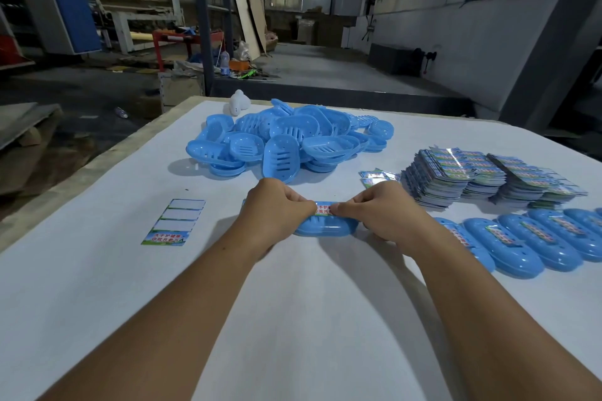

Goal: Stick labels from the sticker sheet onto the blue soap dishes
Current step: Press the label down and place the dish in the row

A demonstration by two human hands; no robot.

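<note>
While both hands press one label, one soap dish lies beneath.

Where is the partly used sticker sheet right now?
In the head view, the sticker sheet lies flat on the white table, left of the left hand, nearer than the soap dish pile.

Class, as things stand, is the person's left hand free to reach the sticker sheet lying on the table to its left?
Probably not at once: the left hand grips the soap dish and presses the label. Bare table lies between it and the sticker sheet, so once released, nothing blocks it.
</note>
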